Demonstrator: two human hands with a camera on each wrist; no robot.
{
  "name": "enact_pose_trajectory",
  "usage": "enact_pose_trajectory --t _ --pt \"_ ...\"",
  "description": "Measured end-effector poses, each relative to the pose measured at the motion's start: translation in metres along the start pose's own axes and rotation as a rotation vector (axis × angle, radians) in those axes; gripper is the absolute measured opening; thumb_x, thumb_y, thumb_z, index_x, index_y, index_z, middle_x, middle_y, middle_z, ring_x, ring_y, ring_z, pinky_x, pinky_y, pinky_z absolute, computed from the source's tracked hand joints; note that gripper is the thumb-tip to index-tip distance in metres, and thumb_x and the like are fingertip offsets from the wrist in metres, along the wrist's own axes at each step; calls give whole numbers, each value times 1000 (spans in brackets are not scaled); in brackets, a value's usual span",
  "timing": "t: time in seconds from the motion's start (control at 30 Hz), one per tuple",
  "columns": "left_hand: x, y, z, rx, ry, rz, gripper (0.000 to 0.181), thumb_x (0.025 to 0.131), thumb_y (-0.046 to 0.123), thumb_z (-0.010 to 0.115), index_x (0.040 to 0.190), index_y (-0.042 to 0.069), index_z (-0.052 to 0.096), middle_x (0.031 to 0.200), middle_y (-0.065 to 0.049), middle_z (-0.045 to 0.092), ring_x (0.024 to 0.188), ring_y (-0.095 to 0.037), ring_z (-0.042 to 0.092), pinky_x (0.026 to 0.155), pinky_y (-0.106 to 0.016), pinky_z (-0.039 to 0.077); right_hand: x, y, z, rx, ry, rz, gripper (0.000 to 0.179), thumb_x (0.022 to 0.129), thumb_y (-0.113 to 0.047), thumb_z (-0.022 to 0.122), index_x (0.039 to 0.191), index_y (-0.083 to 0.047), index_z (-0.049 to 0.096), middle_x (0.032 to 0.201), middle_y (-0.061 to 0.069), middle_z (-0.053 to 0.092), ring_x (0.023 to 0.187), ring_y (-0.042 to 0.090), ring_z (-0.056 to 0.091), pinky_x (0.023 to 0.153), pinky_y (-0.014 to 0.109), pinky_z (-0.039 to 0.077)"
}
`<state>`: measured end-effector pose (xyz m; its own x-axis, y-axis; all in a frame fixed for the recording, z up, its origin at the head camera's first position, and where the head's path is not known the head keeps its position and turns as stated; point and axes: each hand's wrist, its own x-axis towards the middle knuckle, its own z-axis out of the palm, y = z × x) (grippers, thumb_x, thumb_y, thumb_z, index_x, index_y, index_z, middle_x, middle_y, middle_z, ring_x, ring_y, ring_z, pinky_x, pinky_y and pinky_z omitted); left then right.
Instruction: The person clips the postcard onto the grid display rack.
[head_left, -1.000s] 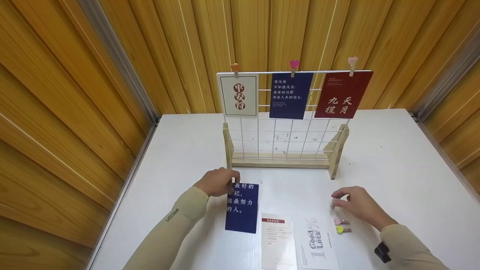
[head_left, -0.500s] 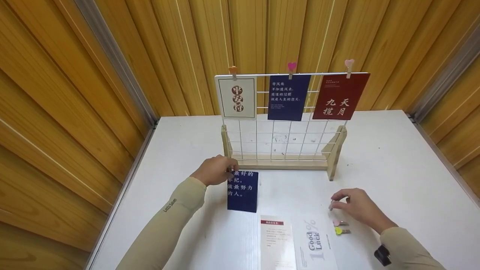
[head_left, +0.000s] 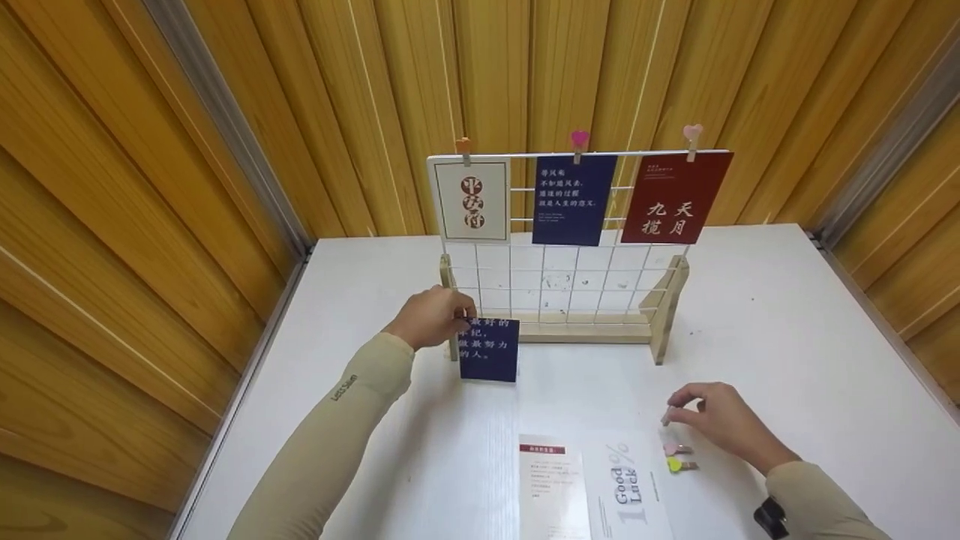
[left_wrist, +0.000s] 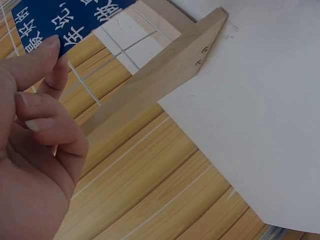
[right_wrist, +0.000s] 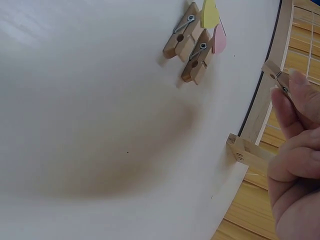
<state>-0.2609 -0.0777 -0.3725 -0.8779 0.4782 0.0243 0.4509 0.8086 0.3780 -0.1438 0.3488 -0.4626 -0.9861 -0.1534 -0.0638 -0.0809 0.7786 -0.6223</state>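
My left hand (head_left: 431,318) pinches a dark blue card (head_left: 489,361) with white characters by its upper left edge, between thumb and forefinger. In the head view the card overlaps the lower left of a white wire grid rack (head_left: 559,281) on a wooden stand. My right hand (head_left: 724,418) pinches a small wooden clothespin (right_wrist: 278,76) at the front right. Near that hand lie two more clothespins, one with a pink heart (head_left: 675,449) and one with a yellow heart (head_left: 679,466).
A cream card (head_left: 474,201), a blue card (head_left: 571,206) and a red card (head_left: 676,196) hang clipped along the rack's top bar. On the white table lie a red-headed text card (head_left: 551,487) and a "Good Luck" card (head_left: 631,491). Wood-slat walls stand around.
My left hand has moved forward with the blue card, from the table's middle to the rack's lower left. My right hand keeps the clothespin and has hardly moved.
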Motion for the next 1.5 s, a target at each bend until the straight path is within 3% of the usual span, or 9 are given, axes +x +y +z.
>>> enact_pose_trajectory --t 0.4,0.67,0.9,1.13,1.5 --pt "12 -1 -7 79 121 -14 14 90 7 72 103 13 77 97 -4 73 86 -18 67 82 -36 56 -2 2 -3 7 -2 -3 6 88 -11 74 93 -8 73 100 5 70 108 37 61 93 53 49" --pt "18 -6 -6 144 221 33 12 89 7 74 99 12 78 98 -3 74 88 -18 69 79 -36 56 -4 2 -4 12 26 -21 7 88 -15 75 88 -8 72 97 3 71 111 39 60 92 52 50" --pt "21 -7 -3 144 235 14 12 89 8 74 99 13 79 99 -3 74 89 -19 69 80 -35 56 -5 2 -3 17 26 4 4 87 -11 73 90 -9 73 99 4 71 109 37 60 92 52 49" --pt "25 -8 0 191 255 35 11 88 8 74 97 13 79 96 -3 75 87 -19 70 79 -36 57 -6 2 -1 18 32 21 5 88 -13 74 91 -9 73 102 7 71 109 37 61 92 51 50" --pt "25 -3 -11 160 232 23 13 89 8 74 99 13 79 100 -3 75 93 -21 70 84 -38 56 -9 5 0 24 57 -22 6 88 -13 74 91 -8 74 100 7 72 106 34 63 88 48 52"
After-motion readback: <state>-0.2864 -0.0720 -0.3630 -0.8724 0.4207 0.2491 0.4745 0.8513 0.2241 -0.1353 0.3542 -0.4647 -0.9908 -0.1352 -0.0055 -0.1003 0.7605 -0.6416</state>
